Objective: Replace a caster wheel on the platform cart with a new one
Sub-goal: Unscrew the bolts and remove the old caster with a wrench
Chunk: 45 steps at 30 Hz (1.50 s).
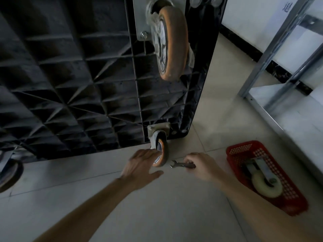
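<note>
Dim indoor light here, and it comes from above and to the right of the hands, where the white wall [258,18] and pale shelf boards glow almost washed out. Left of the hands, the ribbed black underside of the platform cart [70,75] swallows detail; its lower left corner falls into near black. Soft shadows lie on the tiled floor [174,198] just beyond the fingers. The wide lens bends straight lines: the metal rack uprights [272,55] lean and curve toward the right edge. Both forearms smear slightly near the bottom edge. The whole picture looks soft, grainy in the dark zones.
</note>
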Each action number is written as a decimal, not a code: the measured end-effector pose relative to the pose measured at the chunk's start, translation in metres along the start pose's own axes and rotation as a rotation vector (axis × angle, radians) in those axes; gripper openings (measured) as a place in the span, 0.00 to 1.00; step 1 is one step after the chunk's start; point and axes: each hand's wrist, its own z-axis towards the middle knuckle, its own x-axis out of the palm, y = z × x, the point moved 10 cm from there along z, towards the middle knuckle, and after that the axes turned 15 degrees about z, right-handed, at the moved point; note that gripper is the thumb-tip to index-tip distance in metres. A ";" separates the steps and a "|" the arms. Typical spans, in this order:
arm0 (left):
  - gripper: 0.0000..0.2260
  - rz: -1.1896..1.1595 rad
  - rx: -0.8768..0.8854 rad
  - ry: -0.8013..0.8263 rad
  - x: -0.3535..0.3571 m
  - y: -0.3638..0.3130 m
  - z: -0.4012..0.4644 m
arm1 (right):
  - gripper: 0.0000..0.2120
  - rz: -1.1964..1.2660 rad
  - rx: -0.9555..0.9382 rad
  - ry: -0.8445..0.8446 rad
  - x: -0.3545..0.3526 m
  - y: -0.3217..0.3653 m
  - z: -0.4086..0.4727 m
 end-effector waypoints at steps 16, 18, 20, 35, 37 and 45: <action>0.26 0.096 -0.005 -0.146 0.003 -0.021 0.018 | 0.10 -0.118 -0.027 0.076 0.056 -0.041 -0.002; 0.27 0.095 0.007 -0.191 -0.014 -0.019 0.019 | 0.13 -0.133 -0.035 0.040 0.041 -0.037 -0.002; 0.28 0.092 -0.006 -0.233 -0.034 -0.016 0.024 | 0.16 -0.137 -0.040 -0.028 0.014 -0.031 -0.001; 0.26 0.091 0.187 -0.492 -0.276 -0.098 0.053 | 0.22 -0.317 -0.240 -0.464 -0.260 0.109 -0.046; 0.26 0.071 0.177 -0.517 -0.316 -0.102 0.059 | 0.22 -0.320 -0.258 -0.511 -0.299 0.129 -0.053; 0.21 0.118 0.067 -0.650 -0.436 -0.066 0.064 | 0.16 -0.204 -0.386 -0.701 -0.382 0.221 -0.055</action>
